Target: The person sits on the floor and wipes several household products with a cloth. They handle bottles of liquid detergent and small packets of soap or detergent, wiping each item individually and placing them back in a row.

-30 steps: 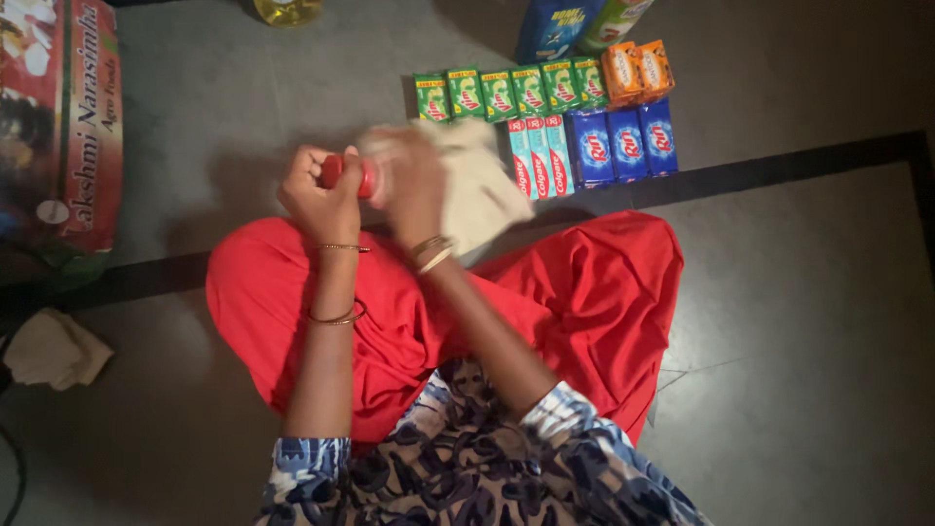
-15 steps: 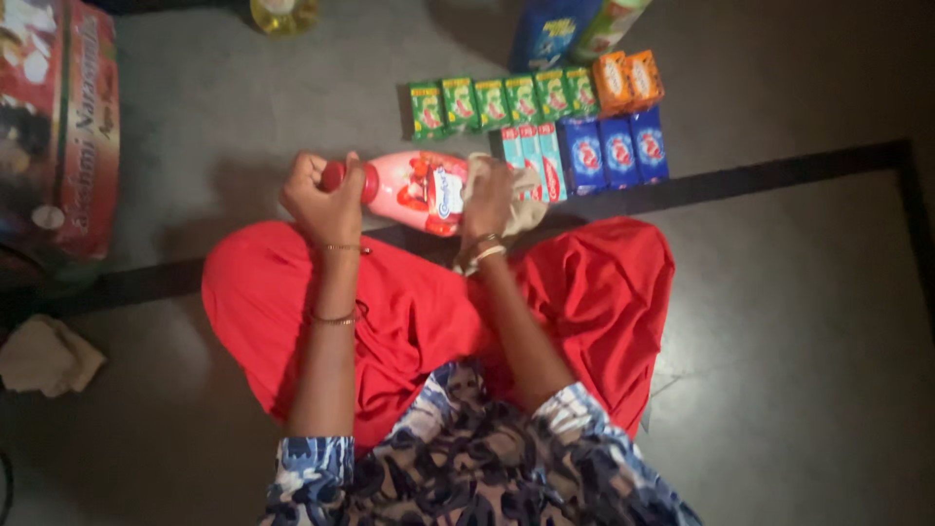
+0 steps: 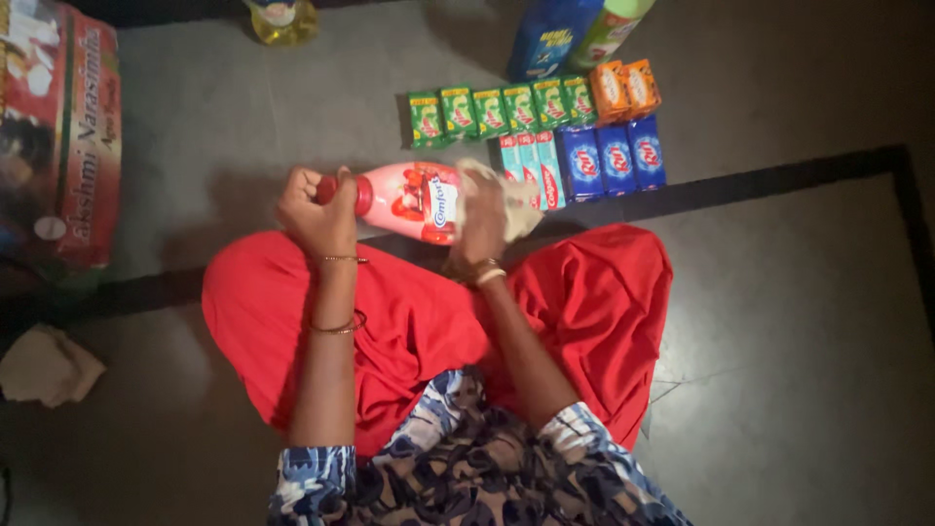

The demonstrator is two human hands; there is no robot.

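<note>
A pink plastic bottle (image 3: 404,200) with a red cap lies sideways in front of me, above my red-clad knees. My left hand (image 3: 314,211) is closed around its cap end. My right hand (image 3: 482,216) presses a pale cloth (image 3: 514,200) against the bottle's base end. Both wrists carry thin bangles.
On the grey floor beyond the bottle lie rows of small packets: green ones (image 3: 499,109), orange ones (image 3: 623,88), blue ones (image 3: 612,156) and slim red-and-teal boxes (image 3: 533,168). A blue bottle (image 3: 548,34), a green bottle (image 3: 609,29), a yellow oil bottle (image 3: 280,18), a printed box (image 3: 68,146) and a crumpled rag (image 3: 44,365) lie around.
The cloth-wrapped right hand slid from the cap end along the bottle to its base, which uncovered the pink body. The left hand stayed on the cap.
</note>
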